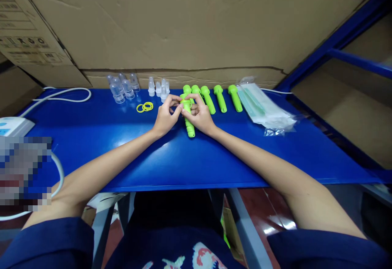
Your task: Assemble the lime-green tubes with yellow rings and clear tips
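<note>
Both my hands meet over a bright green plastic handle piece (189, 123) lying on the blue table (122, 138). My right hand (200, 116) wraps round its upper part, and my left hand (165, 116) pinches at its top end with thumb and fingertips. Whether a small part sits between the left fingertips is hidden. Several more green handle pieces (219, 97) lie in a row just behind my hands. Two yellow rubber rings (145, 107) lie left of my left hand.
Clear plastic caps (122, 87) and smaller white clear caps (158, 87) stand at the back left. A bag of packaged items (263, 107) lies at the right. A white cable (65, 94) and a white device (12, 125) sit at the left. Cardboard boxes (183, 24) wall the back.
</note>
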Demonstrator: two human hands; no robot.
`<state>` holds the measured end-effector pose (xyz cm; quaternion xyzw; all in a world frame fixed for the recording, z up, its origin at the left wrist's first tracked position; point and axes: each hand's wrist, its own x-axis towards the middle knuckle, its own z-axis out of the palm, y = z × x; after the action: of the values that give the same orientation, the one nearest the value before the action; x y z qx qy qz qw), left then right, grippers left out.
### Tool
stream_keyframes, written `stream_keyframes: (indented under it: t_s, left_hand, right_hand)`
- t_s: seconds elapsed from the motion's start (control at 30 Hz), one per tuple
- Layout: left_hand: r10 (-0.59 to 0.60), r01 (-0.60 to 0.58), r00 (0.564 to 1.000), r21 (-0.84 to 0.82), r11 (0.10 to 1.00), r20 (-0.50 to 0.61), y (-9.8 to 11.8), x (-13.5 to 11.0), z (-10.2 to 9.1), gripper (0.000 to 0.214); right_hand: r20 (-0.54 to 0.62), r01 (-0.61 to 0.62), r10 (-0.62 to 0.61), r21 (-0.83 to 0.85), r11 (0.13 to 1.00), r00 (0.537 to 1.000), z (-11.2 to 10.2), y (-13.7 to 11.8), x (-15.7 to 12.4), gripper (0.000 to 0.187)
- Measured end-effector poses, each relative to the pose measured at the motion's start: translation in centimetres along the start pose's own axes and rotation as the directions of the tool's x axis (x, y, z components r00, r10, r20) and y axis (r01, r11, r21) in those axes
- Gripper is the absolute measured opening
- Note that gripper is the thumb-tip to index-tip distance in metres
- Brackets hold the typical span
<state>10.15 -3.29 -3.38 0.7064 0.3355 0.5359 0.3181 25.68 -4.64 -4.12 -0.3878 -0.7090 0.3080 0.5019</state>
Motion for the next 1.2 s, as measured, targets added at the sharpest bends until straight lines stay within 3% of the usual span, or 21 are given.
stream_keyframes:
  t_s: [0.1,0.17,0.27,0.37,0.47,0.67,0.9,1.07,1.2]
  left_hand:
    - [-0.035,0.035,0.999,-0.073,0.997,0.005,-0.3,-0.2,0.4,0.019]
    - [-0.050,0.051,0.999,-0.104,0.993,0.013,-0.4,-0.3,0.6,0.021]
    - [-0.032,0.033,0.999,-0.070,0.997,0.015,-0.2,-0.4,0.8,0.021]
    - [-0.025,0.026,1.000,-0.023,0.999,0.016,0.0,-0.4,0.7,0.017]
    - [-0.027,0.027,1.000,0.005,1.000,0.015,0.1,-0.4,0.6,0.014]
    - [0.002,-0.003,1.000,0.027,1.000,0.022,0.0,-0.4,0.7,0.013]
    - [0.064,-0.066,0.998,0.077,0.995,0.026,-0.1,-0.4,0.7,0.012]
    - [0.142,-0.151,0.988,0.198,0.969,0.060,0.1,-0.1,0.3,0.012]
    - [0.213,-0.253,0.967,0.419,0.872,0.139,0.1,1.6,-1.9,0.014]
  right_hand:
    - [-0.100,0.027,-0.028,-0.011,1.000,0.995,-1.3,-0.6,1.0,0.058]
    - [-0.224,0.042,-0.049,-0.035,0.998,0.973,-3.5,-0.5,2.2,0.066]
    - [-0.453,-0.012,-0.126,-0.291,0.957,0.883,-8.5,1.0,3.8,0.052]
    - [-0.490,-0.218,-0.141,-0.603,0.767,0.860,-13.2,3.3,4.2,0.043]
    - [-0.545,-0.407,-0.040,-0.671,0.619,0.837,-15.5,4.9,3.6,0.045]
    - [-0.559,-0.535,0.107,-0.696,0.479,0.822,-14.5,4.4,3.0,0.053]
    - [-0.488,-0.534,0.217,-0.785,0.315,0.846,-13.8,3.5,2.7,0.041]
    - [-0.469,-0.504,0.187,-0.823,0.263,0.863,-13.7,3.1,2.4,0.033]
    - [-0.419,-0.441,0.138,-0.851,0.283,0.897,-12.9,2.0,2.6,0.036]
